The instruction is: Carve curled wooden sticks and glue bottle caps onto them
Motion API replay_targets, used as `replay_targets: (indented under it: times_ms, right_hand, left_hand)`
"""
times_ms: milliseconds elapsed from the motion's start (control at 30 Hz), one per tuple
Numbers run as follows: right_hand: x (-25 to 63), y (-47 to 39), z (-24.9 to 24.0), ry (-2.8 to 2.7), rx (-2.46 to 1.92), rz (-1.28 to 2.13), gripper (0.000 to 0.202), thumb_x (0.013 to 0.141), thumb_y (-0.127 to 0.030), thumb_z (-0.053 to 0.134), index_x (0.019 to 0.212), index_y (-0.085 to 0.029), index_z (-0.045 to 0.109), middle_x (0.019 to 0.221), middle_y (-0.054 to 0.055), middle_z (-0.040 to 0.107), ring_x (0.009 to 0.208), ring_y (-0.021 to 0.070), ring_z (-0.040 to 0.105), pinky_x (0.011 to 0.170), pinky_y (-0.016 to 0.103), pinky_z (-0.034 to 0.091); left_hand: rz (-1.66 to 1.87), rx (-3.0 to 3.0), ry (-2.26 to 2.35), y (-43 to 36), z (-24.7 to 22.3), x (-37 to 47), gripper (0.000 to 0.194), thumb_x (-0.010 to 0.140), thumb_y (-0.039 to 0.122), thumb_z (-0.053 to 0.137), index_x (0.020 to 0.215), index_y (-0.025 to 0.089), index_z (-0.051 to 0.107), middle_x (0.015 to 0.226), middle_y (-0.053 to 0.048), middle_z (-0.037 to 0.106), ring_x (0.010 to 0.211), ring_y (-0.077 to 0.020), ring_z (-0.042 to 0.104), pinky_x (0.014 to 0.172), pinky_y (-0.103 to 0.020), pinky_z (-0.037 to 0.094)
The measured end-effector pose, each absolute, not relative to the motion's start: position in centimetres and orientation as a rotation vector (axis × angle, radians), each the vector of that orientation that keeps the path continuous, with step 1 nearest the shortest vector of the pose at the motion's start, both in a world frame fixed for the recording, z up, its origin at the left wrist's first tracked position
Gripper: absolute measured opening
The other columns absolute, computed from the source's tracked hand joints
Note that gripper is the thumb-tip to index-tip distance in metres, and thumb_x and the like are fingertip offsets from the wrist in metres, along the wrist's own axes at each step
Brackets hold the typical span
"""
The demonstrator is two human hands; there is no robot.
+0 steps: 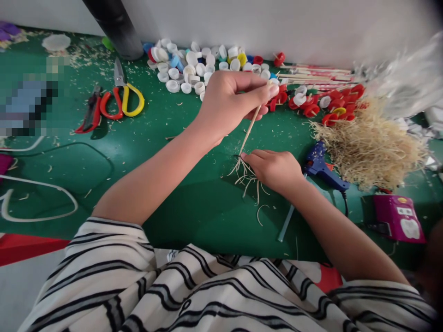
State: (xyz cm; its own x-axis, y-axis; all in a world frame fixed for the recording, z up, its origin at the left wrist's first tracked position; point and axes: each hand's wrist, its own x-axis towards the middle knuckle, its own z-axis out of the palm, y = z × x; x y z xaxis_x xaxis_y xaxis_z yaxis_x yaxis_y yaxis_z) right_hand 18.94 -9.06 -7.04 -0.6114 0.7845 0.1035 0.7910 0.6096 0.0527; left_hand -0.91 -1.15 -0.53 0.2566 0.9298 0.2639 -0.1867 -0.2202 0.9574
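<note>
My left hand (pixel 235 97) pinches the upper end of a thin wooden stick (pixel 249 130), which slants down and to the left toward the green tabletop. At the stick's lower end, thin curled shavings (pixel 245 173) fan out. My right hand (pixel 277 169) is closed beside that lower end, its fingertips on something small and dark, perhaps a blade, mostly hidden. Beyond my left hand lie many white bottle caps (pixel 191 58), with some coloured ones among them. Red caps (pixel 311 109) on sticks lie to its right.
Scissors (pixel 119 87) and red-handled pliers (pixel 92 110) lie at the left, near a black cylinder (pixel 117 32). At the right are a heap of shavings (pixel 377 143), a blue glue gun (pixel 323 166), a glue stick (pixel 286 223) and a magenta box (pixel 399 217).
</note>
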Motion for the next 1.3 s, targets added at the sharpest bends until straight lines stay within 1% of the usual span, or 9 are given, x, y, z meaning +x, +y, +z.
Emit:
replay_targets:
  times_ms: [200,300,400,600,733,867,933,1133,1300]
  right_hand:
    - [18.9,-8.5,-6.7,-2.565,-1.328,-0.253,0.036,0.116,-0.025,0.046,0.121,-0.025,0.083,0.104,0.004,0.086,0.079,0.0141,0.067,0.058,0.034,0.029]
    - [18.9,-8.6,-7.2,-2.631,-1.301,-0.207,0.035,0.115,-0.025,0.048,0.12,-0.025,0.082,0.099,0.003,0.085,0.079,0.0148,0.067,0.058,0.036,0.026]
    - [19.0,-8.9,-7.6,-2.722,-1.275,-0.137,0.036,0.113,-0.021,0.048,0.123,-0.024,0.082,0.101,0.003,0.085,0.08,0.0151,0.067,0.057,0.037,0.024]
    - [19.4,-8.7,-7.2,-2.574,-1.318,-0.199,0.034,0.115,-0.025,0.049,0.117,-0.023,0.083,0.104,0.004,0.086,0.08,0.0138,0.069,0.059,0.034,0.029]
    - [19.6,-8.9,-7.3,-2.567,-1.337,-0.199,0.034,0.115,-0.027,0.049,0.12,-0.022,0.083,0.101,0.003,0.086,0.077,0.0135,0.068,0.057,0.034,0.029]
    - [19.7,-9.5,-7.5,-2.687,-1.353,-0.147,0.036,0.111,-0.022,0.05,0.125,-0.023,0.082,0.097,0.004,0.084,0.076,0.0152,0.067,0.057,0.035,0.025]
    - [19.7,-9.5,-7.5,-2.717,-1.344,-0.138,0.035,0.111,-0.022,0.049,0.125,-0.023,0.082,0.098,0.004,0.085,0.076,0.0155,0.067,0.057,0.036,0.024]
    - [19.7,-9.0,-7.2,-2.559,-1.39,-0.151,0.035,0.115,-0.027,0.048,0.119,-0.023,0.082,0.103,0.004,0.086,0.078,0.0144,0.068,0.058,0.034,0.028]
    - [19.7,-9.2,-7.4,-2.656,-1.416,-0.062,0.037,0.114,-0.029,0.046,0.124,-0.024,0.081,0.101,0.004,0.085,0.075,0.0155,0.067,0.057,0.035,0.024]
  left_hand:
    - [1.243,1.431,0.777,-0.8,-0.7,-0.8,0.026,0.094,0.027,0.085,0.069,0.026,0.079,0.073,-0.001,0.073,0.071,-0.0173,0.074,0.07,-0.034,0.068]
    - [1.25,1.427,0.801,-0.7,-0.8,-0.8,0.023,0.093,0.028,0.085,0.071,0.028,0.08,0.074,-0.001,0.074,0.072,-0.0181,0.074,0.071,-0.035,0.068]
    - [1.249,1.427,0.792,-0.7,-0.9,-0.9,0.022,0.092,0.031,0.086,0.071,0.03,0.079,0.074,0.0,0.075,0.072,-0.0185,0.074,0.071,-0.037,0.068]
    - [1.251,1.478,0.762,-0.7,-0.7,-0.9,0.026,0.093,0.031,0.085,0.068,0.027,0.076,0.073,-0.001,0.072,0.066,-0.0177,0.069,0.075,-0.042,0.067]
    - [1.257,1.476,0.767,-0.7,-0.7,-0.9,0.029,0.094,0.029,0.084,0.067,0.026,0.074,0.071,-0.001,0.07,0.066,-0.0173,0.07,0.073,-0.04,0.067]
    - [1.258,1.473,0.775,-0.9,-0.7,-0.9,0.027,0.091,0.031,0.088,0.068,0.027,0.074,0.073,-0.001,0.072,0.069,-0.0186,0.072,0.072,-0.04,0.067]
    - [1.271,1.464,0.769,-0.9,-0.7,-0.8,0.029,0.089,0.033,0.091,0.067,0.027,0.074,0.072,-0.001,0.071,0.068,-0.0189,0.072,0.07,-0.04,0.067]
    - [1.293,1.507,0.777,-0.5,-0.9,-0.7,0.029,0.091,0.032,0.086,0.066,0.028,0.072,0.07,0.0,0.07,0.065,-0.0178,0.071,0.069,-0.04,0.065]
    - [1.297,1.482,0.784,-0.7,-0.6,-0.7,0.037,0.089,0.048,0.092,0.066,0.029,0.07,0.069,0.001,0.069,0.068,-0.0171,0.071,0.068,-0.038,0.066]
